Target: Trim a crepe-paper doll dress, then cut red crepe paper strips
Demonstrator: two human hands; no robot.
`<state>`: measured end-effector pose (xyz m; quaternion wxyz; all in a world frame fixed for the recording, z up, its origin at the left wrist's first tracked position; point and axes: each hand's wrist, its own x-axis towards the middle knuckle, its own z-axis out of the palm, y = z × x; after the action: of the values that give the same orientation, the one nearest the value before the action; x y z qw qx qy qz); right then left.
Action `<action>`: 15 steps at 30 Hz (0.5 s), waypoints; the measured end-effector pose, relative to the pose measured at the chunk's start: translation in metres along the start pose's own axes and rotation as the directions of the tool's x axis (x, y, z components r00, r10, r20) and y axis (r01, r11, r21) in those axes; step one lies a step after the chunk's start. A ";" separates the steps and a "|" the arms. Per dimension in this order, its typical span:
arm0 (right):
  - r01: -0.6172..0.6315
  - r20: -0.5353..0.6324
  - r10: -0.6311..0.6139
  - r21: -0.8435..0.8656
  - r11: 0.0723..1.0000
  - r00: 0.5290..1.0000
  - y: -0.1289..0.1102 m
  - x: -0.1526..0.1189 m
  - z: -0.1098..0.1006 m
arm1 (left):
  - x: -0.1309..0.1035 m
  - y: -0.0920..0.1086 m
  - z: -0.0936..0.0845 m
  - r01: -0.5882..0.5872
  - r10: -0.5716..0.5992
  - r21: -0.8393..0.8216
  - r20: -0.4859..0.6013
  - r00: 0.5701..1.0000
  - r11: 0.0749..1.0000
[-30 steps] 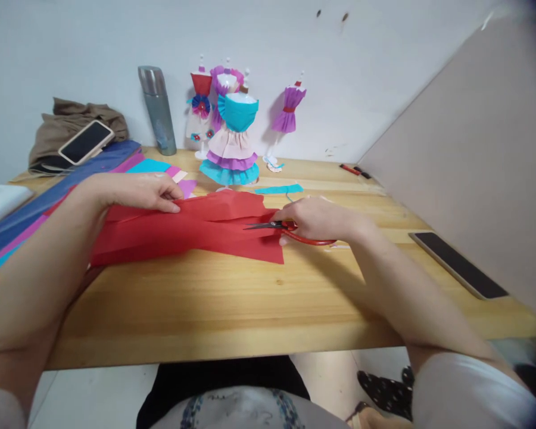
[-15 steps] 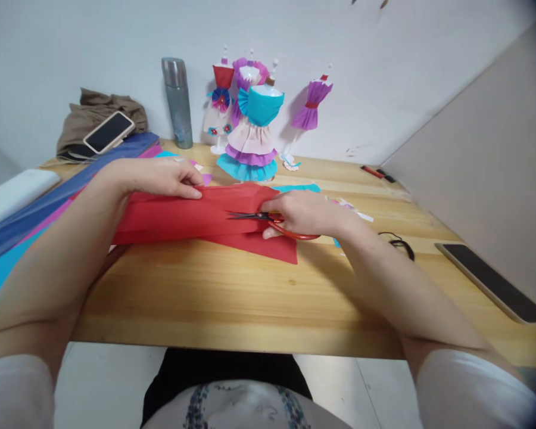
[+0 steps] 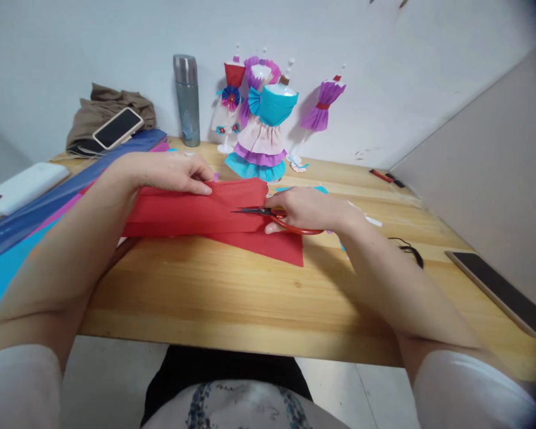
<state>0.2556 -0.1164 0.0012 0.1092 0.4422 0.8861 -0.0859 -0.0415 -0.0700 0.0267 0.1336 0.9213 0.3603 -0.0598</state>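
1. Resting flat on the pale wooden tabletop [image 3: 232, 298]: a wide sheet of red crepe paper [image 3: 192, 214], long axis running left to right, well in front of the row of small mannequins in paper dresses [image 3: 261, 128] by the back wall.
2. Pressing down on the rear edge of the red sheet: left hand [image 3: 172, 173], fingers nearly straight and held together, fingertips [image 3: 203, 189] touching the paper; clamping by pressure, not enclosing it.
3. Gripping the red-handled scissors [image 3: 272, 217]: right hand [image 3: 306, 208], fingers curled through and around the handle loops, at the right end of the sheet, forward and right of the mannequins.
4. Pointing left along the sheet's long axis: dark blades, narrowly parted or nearly closed, exact gap not discernible, lying over the middle band of the paper.
5. Governing relation: paper extending leftward from the blade tips toward the left fingertips, so cutting line and long axis coinciding; right hand nearer the free right end, left hand nearer the uncut bulk.
6. Lying left of the mannequins: steel vacuum flask [image 3: 187, 98], brown folded cloth [image 3: 111, 107] carrying a smartphone [image 3: 117, 127], blue and magenta paper sheets [image 3: 49, 199], white flat box [image 3: 24, 186].
7. Lying right of the mannequins: dark tablet [image 3: 502, 292], black cord [image 3: 406, 247], small red marker [image 3: 384, 176].
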 end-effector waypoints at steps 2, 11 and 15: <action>0.028 -0.022 -0.028 0.005 1.000 0.999 0.000 0.004 -0.001 | 0.000 0.001 0.000 -0.004 0.004 -0.006 0.003 1.000 1.000; 0.082 -0.031 -0.081 0.033 0.996 0.996 0.001 0.012 -0.003 | 0.001 0.002 0.001 0.040 -0.041 -0.061 -0.008 0.999 0.997; 0.072 0.004 -0.073 0.070 0.995 0.997 0.003 0.011 -0.005 | 0.000 0.005 0.000 0.062 -0.062 -0.075 0.007 0.998 0.995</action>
<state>0.2511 -0.1053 0.0026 0.0934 0.4129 0.8977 -0.1221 -0.0384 -0.0731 0.0281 0.1671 0.9039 0.3903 -0.0526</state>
